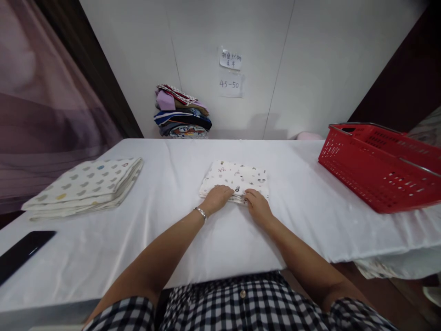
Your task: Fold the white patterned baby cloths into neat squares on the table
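Observation:
A small folded white cloth [236, 174] with little printed figures lies in the middle of the table. Its layered near edge faces me. My left hand [217, 197] is at the left part of that edge, fingers together over the top layer and closed on the fabric. At the right part of the same edge, my right hand [257, 205] has its fingers bent over the cloth, pinching the layers. The undersides of both hands are hidden.
A larger folded cloth [93, 181] with grey shapes lies at the left, and a black phone [24, 253] nearer me. A red basket [375, 168] stands at the right on the white-covered table [165, 239]. Stacked textiles [182, 115] rise behind the far edge, before a wall with paper signs [230, 85].

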Motion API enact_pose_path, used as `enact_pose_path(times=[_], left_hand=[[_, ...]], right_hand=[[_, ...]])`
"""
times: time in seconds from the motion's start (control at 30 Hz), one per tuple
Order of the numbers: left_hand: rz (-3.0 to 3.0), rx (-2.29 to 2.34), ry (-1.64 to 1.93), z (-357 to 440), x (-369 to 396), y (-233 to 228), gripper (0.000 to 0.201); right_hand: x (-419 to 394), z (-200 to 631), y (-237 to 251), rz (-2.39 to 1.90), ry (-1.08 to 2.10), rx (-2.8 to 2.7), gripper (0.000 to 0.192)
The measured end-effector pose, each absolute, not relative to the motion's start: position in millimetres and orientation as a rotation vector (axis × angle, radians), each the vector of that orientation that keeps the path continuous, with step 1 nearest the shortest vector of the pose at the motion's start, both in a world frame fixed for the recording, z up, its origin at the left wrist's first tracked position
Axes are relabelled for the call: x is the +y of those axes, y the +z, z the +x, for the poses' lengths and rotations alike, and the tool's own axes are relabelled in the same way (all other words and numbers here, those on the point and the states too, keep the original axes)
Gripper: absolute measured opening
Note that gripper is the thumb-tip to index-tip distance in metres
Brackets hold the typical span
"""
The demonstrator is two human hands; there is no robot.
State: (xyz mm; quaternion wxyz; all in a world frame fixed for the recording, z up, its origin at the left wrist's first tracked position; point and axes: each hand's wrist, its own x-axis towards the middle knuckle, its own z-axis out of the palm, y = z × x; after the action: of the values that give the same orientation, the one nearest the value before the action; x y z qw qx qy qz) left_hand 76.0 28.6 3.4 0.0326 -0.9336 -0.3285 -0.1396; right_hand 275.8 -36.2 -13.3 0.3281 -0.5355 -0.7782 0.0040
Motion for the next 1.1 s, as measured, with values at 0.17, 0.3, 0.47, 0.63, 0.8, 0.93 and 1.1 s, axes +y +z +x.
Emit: enact_pose_path(times=[0.17,0.3,0.47,0.63,0.8,0.93,1.1], left_hand=[[-2.94,-1.171,-0.59,75,30,4,0.021],[-2.991,-1.256,-0.665,75,29,8,0.022],[-2.988,-1.266,-0.678,75,28,7,0.022],[-2.965,-1.141,-0.701,71,27,0,0.022],[-2.923,-1.108,-0.651,69,26,-7,0.027],[-2.885,-1.102,-0.62,68,25,-9,0.03],[-2.851,-1.121,-0.575,60,24,-8,0.029]], right_hand=[[-37,275,-9,-1.472,-0.037,-2.068,0.019],[-37,275,-3,-1.568,-0.058,-2.121,0.02],[-35,278,-4,-1.574,-0.108,-2.148,0.021],[-38,280,-9,-1.443,-0.204,-2.118,0.022],[-43,282,-11,-1.442,-0.237,-2.173,0.02],[-43,282,-11,-1.458,-0.221,-2.229,0.02],[-43,282,-11,-1.486,-0.212,-2.242,0.022]])
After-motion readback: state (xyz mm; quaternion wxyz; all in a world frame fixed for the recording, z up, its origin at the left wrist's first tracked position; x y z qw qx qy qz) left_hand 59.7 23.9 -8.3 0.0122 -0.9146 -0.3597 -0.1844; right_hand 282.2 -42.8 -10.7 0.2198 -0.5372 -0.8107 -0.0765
